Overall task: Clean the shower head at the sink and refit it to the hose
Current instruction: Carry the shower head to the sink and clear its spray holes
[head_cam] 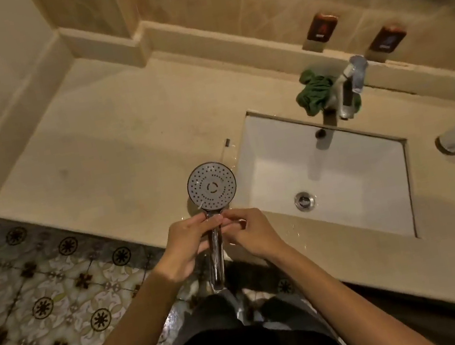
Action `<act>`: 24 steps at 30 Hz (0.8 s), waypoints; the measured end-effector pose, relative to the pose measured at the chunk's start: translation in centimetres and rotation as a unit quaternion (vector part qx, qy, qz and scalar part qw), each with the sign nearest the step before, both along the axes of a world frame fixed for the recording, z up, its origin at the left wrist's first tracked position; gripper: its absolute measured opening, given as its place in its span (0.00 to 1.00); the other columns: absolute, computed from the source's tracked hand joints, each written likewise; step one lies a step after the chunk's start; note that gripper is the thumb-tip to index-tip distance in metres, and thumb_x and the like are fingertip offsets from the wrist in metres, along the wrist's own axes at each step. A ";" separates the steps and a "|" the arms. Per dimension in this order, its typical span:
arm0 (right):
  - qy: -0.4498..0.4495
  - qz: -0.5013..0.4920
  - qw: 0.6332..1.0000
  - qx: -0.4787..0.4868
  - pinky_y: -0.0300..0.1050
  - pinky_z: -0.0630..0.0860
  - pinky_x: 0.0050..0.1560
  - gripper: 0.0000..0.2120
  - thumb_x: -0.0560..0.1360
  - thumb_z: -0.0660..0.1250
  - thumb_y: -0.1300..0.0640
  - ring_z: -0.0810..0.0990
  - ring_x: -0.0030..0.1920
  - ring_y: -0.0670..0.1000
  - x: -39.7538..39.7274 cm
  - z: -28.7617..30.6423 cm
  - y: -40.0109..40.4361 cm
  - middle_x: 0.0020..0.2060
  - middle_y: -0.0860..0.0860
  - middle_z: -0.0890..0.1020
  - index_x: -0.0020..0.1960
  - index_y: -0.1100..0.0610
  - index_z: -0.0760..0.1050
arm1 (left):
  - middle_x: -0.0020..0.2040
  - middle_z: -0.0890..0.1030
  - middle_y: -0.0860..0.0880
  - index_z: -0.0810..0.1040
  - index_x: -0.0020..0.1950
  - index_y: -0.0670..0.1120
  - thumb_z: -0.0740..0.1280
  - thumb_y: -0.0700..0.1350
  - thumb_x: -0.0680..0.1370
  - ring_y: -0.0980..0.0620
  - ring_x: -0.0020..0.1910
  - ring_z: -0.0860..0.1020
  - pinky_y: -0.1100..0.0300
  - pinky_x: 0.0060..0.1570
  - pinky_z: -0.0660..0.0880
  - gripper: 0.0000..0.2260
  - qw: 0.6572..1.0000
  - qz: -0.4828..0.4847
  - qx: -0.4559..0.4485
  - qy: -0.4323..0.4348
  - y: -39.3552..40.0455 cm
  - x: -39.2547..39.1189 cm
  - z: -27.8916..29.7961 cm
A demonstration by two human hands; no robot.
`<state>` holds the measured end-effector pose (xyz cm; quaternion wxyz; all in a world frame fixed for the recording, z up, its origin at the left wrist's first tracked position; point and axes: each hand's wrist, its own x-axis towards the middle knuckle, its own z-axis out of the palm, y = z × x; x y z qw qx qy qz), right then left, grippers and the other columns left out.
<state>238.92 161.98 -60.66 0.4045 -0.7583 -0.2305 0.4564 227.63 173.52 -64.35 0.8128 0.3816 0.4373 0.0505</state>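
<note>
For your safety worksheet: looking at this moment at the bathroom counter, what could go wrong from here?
1. The shower head is held over the counter edge, not the sink; a slip from the left hand or right hand could drop it on the tiled floor.
2. Water on the counter may make grips slippery.

A bathroom: white sink point(343, 182), faucet point(348, 90), beige vanity counter point(124, 148).

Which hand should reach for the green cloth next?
Right hand, probably: the green cloth lies by the faucet on its side, and the left hand grips the shower head handle.
</note>
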 end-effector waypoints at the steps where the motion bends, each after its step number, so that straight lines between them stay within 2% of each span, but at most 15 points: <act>1: 0.003 -0.006 1.000 -0.007 0.35 0.80 0.44 0.14 0.78 0.64 0.66 0.83 0.40 0.43 0.8 -0.2 1.0 0.41 0.49 0.87 0.52 0.54 0.86 | 0.52 0.86 0.37 0.85 0.56 0.37 0.78 0.41 0.71 0.41 0.53 0.86 0.56 0.50 0.83 0.15 1.000 0.004 -0.005 -0.001 0.9 0.5 -0.1; 3: -0.011 -0.002 1.000 -0.027 0.38 0.80 0.43 0.11 0.79 0.65 0.65 0.82 0.38 0.44 2.6 -0.8 3.1 0.39 0.51 0.87 0.49 0.57 0.86 | 0.50 0.87 0.38 0.86 0.54 0.38 0.79 0.42 0.69 0.43 0.49 0.86 0.59 0.45 0.83 0.15 1.000 0.017 0.000 0.007 2.4 1.2 -0.3; 6: -0.037 0.012 0.998 -0.047 0.38 0.79 0.42 0.11 0.78 0.64 0.65 0.82 0.35 0.43 5.0 -1.9 6.1 0.38 0.56 0.87 0.44 0.61 0.85 | 0.44 0.86 0.40 0.86 0.50 0.36 0.80 0.42 0.68 0.47 0.41 0.84 0.60 0.39 0.80 0.15 0.999 0.026 0.023 0.016 4.0 2.1 -0.9; 8: -0.059 -0.010 0.997 -0.045 0.48 0.83 0.46 0.13 0.78 0.63 0.65 0.86 0.39 0.52 6.2 -2.8 7.9 0.38 0.58 0.87 0.42 0.61 0.84 | 0.41 0.84 0.43 0.86 0.48 0.37 0.81 0.43 0.65 0.48 0.39 0.82 0.58 0.39 0.80 0.16 0.997 0.049 0.031 0.041 4.8 2.4 -1.1; 10: -0.112 -0.042 0.991 -0.052 0.52 0.83 0.53 0.12 0.79 0.63 0.63 0.86 0.48 0.56 7.4 -4.0 9.6 0.45 0.56 0.88 0.49 0.59 0.86 | 0.41 0.85 0.43 0.86 0.46 0.41 0.81 0.42 0.65 0.48 0.38 0.82 0.56 0.40 0.81 0.12 0.996 0.067 0.032 0.057 5.3 2.7 -1.2; 12: -0.159 -0.078 0.982 -0.064 0.49 0.79 0.54 0.11 0.80 0.65 0.58 0.84 0.53 0.56 8.3 -5.1 10.8 0.51 0.56 0.87 0.57 0.60 0.83 | 0.45 0.88 0.44 0.87 0.46 0.44 0.79 0.38 0.67 0.48 0.40 0.85 0.58 0.40 0.82 0.09 0.994 0.086 0.031 0.061 5.4 2.9 -1.0; 15: -0.195 -0.085 0.973 -0.089 0.44 0.70 0.49 0.18 0.78 0.70 0.51 0.82 0.54 0.56 9.0 -6.5 11.8 0.54 0.57 0.84 0.61 0.62 0.79 | 0.49 0.88 0.43 0.86 0.52 0.43 0.80 0.38 0.66 0.46 0.46 0.87 0.59 0.41 0.82 0.15 0.991 0.120 0.016 0.052 5.4 3.1 -0.8; 19: -0.224 -0.057 0.968 -0.100 0.44 0.69 0.46 0.14 0.75 0.70 0.58 0.82 0.51 0.59 9.5 -7.2 12.4 0.51 0.58 0.85 0.58 0.63 0.78 | 0.48 0.88 0.43 0.85 0.54 0.41 0.82 0.44 0.58 0.46 0.45 0.86 0.58 0.41 0.82 0.25 0.988 0.147 0.012 0.055 5.2 3.3 -1.1; 24: -0.237 -0.033 0.967 -0.081 0.41 0.70 0.40 0.15 0.72 0.69 0.58 0.83 0.45 0.54 10.5 -6.1 10.3 0.42 0.49 0.84 0.58 0.56 0.83 | 0.47 0.87 0.44 0.84 0.54 0.41 0.80 0.39 0.64 0.50 0.41 0.85 0.60 0.39 0.81 0.19 0.988 0.150 0.000 0.048 5.0 3.4 -1.4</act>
